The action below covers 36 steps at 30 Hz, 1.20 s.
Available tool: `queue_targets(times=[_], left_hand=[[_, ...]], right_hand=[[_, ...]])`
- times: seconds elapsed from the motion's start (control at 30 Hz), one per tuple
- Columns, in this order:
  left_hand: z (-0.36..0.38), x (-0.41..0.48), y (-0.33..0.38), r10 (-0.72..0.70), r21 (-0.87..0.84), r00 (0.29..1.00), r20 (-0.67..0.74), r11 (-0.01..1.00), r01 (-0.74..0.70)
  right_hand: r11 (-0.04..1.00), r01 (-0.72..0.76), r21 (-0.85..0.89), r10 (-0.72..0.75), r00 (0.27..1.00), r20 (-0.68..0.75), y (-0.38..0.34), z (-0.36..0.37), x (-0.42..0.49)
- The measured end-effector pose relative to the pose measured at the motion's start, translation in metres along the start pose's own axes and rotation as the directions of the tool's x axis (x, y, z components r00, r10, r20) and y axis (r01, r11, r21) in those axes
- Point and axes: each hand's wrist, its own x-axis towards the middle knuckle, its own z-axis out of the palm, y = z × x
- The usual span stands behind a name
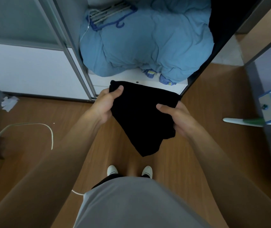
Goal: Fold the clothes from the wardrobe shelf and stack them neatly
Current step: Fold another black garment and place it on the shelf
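Observation:
A black garment (141, 116), folded into a rough triangle, hangs in the air in front of the open wardrobe. My left hand (108, 102) grips its upper left corner, thumb on top of the cloth. My right hand (176, 116) holds the right edge, thumb over the fabric and fingers under it. The lower tip of the garment points down toward my feet. Behind it the white wardrobe shelf (131, 79) carries a big blue duvet (148, 41).
Blue and grey hangers (110, 14) lie on the duvet. The sliding door frame (75, 51) stands at the left, a dark wardrobe side (213, 51) at the right. A pale cable (32, 125) and crumpled paper (9, 102) lie on the wooden floor. A blue-and-white rack (269, 111) stands right.

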Motion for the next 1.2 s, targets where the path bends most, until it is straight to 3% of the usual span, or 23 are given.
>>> queue_targets(times=[0.1,0.3,0.4,0.5,0.63,0.83,0.93,1.1,1.2], left_hand=[[0.002,-0.004,0.005,-0.019,-0.107,1.000,0.012,0.994,0.020],[0.007,-0.003,0.012,0.162,0.125,0.983,-0.091,0.981,-0.150],[0.010,0.001,0.016,0.182,0.121,0.973,-0.144,0.979,-0.166],[0.002,0.000,0.022,0.153,0.065,0.983,-0.101,0.987,-0.147],[-0.013,0.000,0.023,0.121,0.076,0.992,0.019,0.990,-0.123],[-0.024,0.009,0.014,0.103,0.311,0.993,0.050,0.943,-0.113],[-0.030,0.017,0.011,0.119,0.277,0.993,-0.004,0.954,-0.113],[-0.025,0.034,0.027,0.117,0.116,0.964,-0.238,0.989,-0.092],[-0.030,0.040,0.038,0.123,0.149,0.964,-0.234,0.985,-0.089]], right_hand=[[1.000,0.007,-0.028,-0.009,0.998,-0.060,-0.002,-0.003,0.003],[0.995,-0.061,0.078,0.080,0.958,-0.274,-0.006,-0.004,0.013],[0.994,-0.084,0.070,0.102,0.942,-0.318,-0.012,0.006,0.019],[0.985,-0.097,0.145,0.136,0.948,-0.287,-0.018,0.011,0.024],[0.965,-0.051,0.256,0.083,0.990,-0.118,-0.023,0.012,0.021],[0.993,0.052,0.107,-0.037,0.990,-0.138,-0.035,0.021,0.022],[0.996,0.069,0.062,-0.061,0.992,-0.114,-0.035,0.022,0.025],[0.975,0.097,-0.201,-0.120,0.988,-0.102,-0.038,0.019,0.031],[0.975,0.084,-0.206,-0.111,0.986,-0.122,-0.036,0.027,0.030]])
